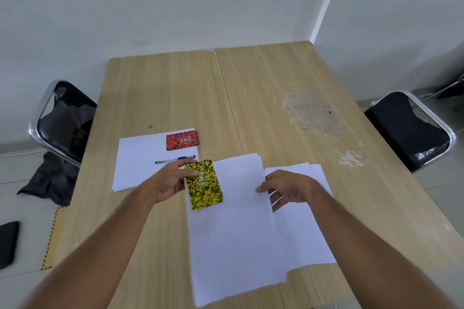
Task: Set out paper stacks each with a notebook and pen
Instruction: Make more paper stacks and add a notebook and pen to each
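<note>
You have one set finished on the worktop (263,88): the far paper stack (140,163) already carries the red notebook (182,141) and a pen (175,159). You are now on the second set. Your left hand (167,184) has its grip closed on the yellow notebook (204,184), thumb across the cover and fingers behind it, holding it over the upper left corner of the near paper stack (233,228); whether it already touches the sheets cannot be told. Your right hand (288,187) has a loose, half-open grip, its fingertips at the right edge of that stack, where it overlaps a third paper stack (308,233) lying just beside it. Your next move looks like laying the notebook flat near the top of the near stack, while steadying the sheets so they do not slide. No second pen is in view, so you will need to find one.
</note>
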The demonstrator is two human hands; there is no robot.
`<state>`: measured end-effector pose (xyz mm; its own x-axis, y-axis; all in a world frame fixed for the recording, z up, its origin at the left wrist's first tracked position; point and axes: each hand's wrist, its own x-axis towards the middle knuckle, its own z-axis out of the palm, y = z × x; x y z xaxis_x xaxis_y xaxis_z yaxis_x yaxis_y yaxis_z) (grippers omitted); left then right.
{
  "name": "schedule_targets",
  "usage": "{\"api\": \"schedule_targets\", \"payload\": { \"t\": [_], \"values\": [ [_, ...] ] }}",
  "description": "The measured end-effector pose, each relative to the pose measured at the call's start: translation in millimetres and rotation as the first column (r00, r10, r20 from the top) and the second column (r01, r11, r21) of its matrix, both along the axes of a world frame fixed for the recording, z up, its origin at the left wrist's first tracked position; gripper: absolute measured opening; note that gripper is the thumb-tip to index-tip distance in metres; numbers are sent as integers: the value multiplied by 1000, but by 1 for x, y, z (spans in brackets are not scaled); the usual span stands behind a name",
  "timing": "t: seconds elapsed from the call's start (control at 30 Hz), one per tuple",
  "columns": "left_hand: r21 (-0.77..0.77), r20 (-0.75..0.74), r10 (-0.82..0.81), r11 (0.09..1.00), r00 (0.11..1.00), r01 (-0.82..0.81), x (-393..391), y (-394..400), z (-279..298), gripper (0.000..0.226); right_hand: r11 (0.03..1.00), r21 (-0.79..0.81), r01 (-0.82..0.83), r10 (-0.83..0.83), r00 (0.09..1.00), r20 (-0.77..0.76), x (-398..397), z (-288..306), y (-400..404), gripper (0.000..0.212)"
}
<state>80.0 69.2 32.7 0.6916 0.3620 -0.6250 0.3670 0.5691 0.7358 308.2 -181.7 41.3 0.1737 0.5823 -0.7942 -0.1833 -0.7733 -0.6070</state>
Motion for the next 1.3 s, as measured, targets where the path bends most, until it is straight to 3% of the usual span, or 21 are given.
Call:
{"api": "schedule_targets", "payload": {
  "t": [0.1, 0.2, 0.27, 0.33, 0.43, 0.57, 0.7, 0.8, 0.87, 0.97, 1.07, 1.17, 1.3],
  "values": [
    [65, -45, -90, 994, 995, 93, -5, 20, 5, 41, 992, -53, -116, 115, 993, -24, -10, 6, 15, 32],
    [224, -243, -229, 932, 943, 284, -1, 35, 2, 37, 986, -57, -159, 159, 987, -6, -25, 1, 30, 41],
    [326, -420, -314, 824, 851, 464, 6, 39, -7, 36, 983, -59, -172, 174, 984, 28, -36, -10, 38, 37],
    [388, -575, -372, 660, 729, 643, 13, 36, -21, 31, 983, -73, -167, 174, 979, 106, -49, -28, 45, 32],
    [417, -701, -412, 426, 582, 803, 18, 20, -45, 30, 984, -117, -137, 164, 949, 270, -63, -61, 49, 27],
    [434, -683, -505, 300, 527, 850, 5, -4, -91, 52, 992, -118, -37, 92, 856, 509, -75, -100, 36, 15],
    [570, -706, -437, 118, 558, 813, -3, -13, -115, 50, 995, -44, 86, -40, 781, 624, -83, -116, 17, 5],
    [613, -745, -377, -62, 550, 787, -7, -15, -116, 51, 992, -41, 116, -61, 755, 653, -80, -117, 15, 12],
    [633, -750, -341, -120, 567, 765, -9, -16, -117, 53, 990, -107, 94, -1, 756, 655, -73, -112, 17, 24],
    [700, -703, -275, -106, 656, 706, -5, -30, -117, 52, 968, -252, 10, 156, 763, 628, -67, -110, 16, 42],
    [766, -600, -305, 47, 740, 641, 3, -62, -110, 32, 968, -253, 10, 139, 814, 564, -68, -116, 10, 37],
    [737, -578, -332, 179, 746, 651, 8, -95, -108, 16, 976, -200, 85, 28, 865, 501, -69, -116, 3, 28],
    [673, -544, -363, 351, 757, 651, 9, -131, -116, 24, 975, -189, 120, 5, 831, 556, -76, -115, 1, 28]
  ]
}}
